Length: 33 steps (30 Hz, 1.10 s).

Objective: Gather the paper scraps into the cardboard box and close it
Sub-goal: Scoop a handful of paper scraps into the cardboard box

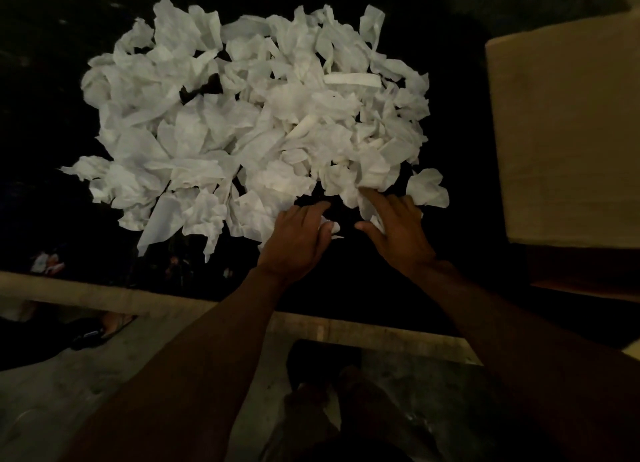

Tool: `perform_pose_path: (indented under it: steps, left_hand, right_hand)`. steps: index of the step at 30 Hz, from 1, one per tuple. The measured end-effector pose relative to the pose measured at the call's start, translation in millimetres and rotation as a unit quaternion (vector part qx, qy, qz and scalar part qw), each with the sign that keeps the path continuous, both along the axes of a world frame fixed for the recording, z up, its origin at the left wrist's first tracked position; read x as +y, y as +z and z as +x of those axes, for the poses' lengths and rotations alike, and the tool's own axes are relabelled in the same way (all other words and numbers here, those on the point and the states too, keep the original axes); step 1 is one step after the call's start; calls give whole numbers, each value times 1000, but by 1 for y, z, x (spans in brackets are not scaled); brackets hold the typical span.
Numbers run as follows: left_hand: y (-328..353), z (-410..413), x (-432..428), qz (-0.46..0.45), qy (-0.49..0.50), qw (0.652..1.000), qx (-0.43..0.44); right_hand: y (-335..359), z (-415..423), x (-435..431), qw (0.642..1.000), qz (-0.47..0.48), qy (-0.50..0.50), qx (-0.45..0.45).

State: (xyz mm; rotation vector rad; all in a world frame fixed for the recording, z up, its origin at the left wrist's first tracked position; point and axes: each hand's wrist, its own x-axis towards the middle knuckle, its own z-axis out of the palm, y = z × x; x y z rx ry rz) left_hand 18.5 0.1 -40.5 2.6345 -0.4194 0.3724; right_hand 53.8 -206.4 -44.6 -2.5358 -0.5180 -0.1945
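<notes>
A wide heap of crumpled white paper scraps (249,122) covers the middle of a black tabletop (346,281). A cardboard box (568,132) stands at the right edge, its plain side toward me. My left hand (298,240) rests at the heap's near edge, fingers curled around a small white scrap. My right hand (398,229) lies beside it, fingers spread and pressing on scraps at the heap's near right corner. One loose scrap (427,188) sits just right of my right hand.
The table's pale front edge (138,302) runs across below my forearms. Beneath it is a grey floor (69,392) with a sandalled foot (100,330) at the left and my own legs (329,392) in the centre.
</notes>
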Motion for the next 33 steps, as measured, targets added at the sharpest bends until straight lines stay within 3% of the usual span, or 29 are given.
perform_pose_path:
  steps: [8, 18, 23, 29, 33]
  left_hand:
    - [1, 2, 3, -37, -6, 997, -62]
    - [7, 2, 2, -127, -19, 991, 26]
    - [3, 1, 3, -70, -50, 996, 36]
    - [3, 1, 15, -81, -112, 990, 28]
    - [3, -5, 13, 42, -20, 999, -21]
  right_hand:
    - [-1, -3, 1, 997, 9, -20, -74]
    - [-9, 0, -2, 993, 103, 29, -47]
    - [-11, 3, -3, 995, 68, 63, -40]
    - [-12, 1, -5, 995, 51, 73, -39]
    - [-12, -2, -4, 994, 57, 67, -59]
